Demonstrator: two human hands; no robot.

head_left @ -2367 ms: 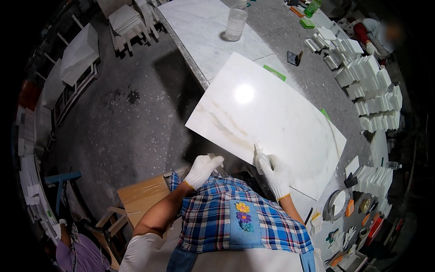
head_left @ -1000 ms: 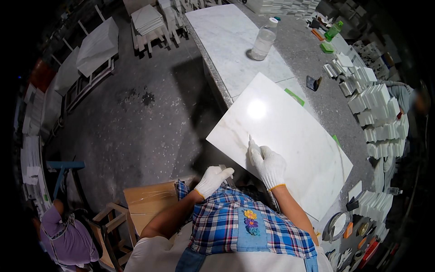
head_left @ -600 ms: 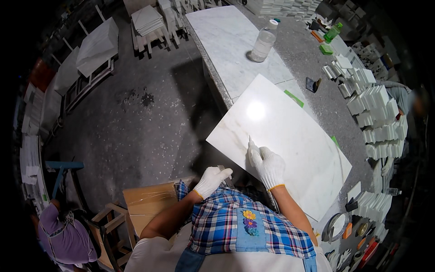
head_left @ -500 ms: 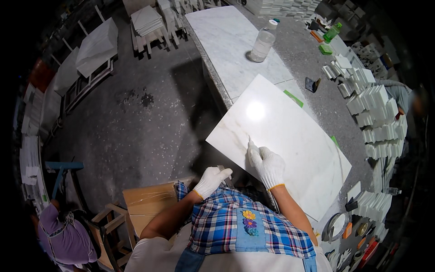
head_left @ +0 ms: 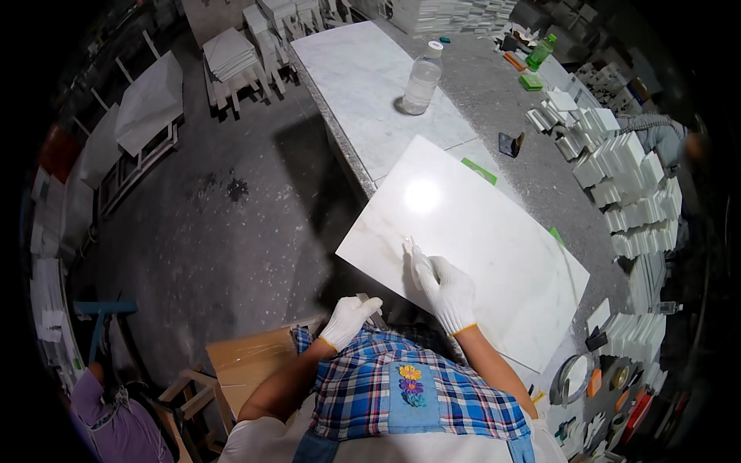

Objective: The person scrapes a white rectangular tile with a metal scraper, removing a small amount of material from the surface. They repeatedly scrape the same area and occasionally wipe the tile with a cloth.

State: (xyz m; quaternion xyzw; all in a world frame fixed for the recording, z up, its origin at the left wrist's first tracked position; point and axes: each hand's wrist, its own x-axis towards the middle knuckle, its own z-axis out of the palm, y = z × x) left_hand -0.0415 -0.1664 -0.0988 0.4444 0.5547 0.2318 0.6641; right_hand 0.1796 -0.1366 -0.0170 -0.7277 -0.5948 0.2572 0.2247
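Apron (head_left: 463, 390): plaid blue cloth with a smooth denim panel carrying flower shapes, worn by the person before me. Left hand (head_left: 349, 320): white knitted glove, fingers curled around a flat grey piece (head_left: 377, 318); its kind cannot be told from here. Right hand (head_left: 446, 292): matching glove, gripping a slim tool (head_left: 410, 246) with a pale pointed tip directed at the slab (head_left: 494, 247); contact of tip and slab cannot be confirmed. Slab: rectangular, thin, polished white with faint beige-grey veins, reflecting a round glare. It lies obliquely on the surface (head_left: 478, 89), one corner projecting past the edge. Green pads (head_left: 479, 171) show along its far side. Surface: matt grey, rough and dusty. Beyond the slab, a grey-veined marble panel (head_left: 347, 73) lies flat; a clear cylindrical bottle (head_left: 421, 85), white-capped, stands upright on it. Stacks of white tiles (head_left: 617, 177) line the surface's far side.
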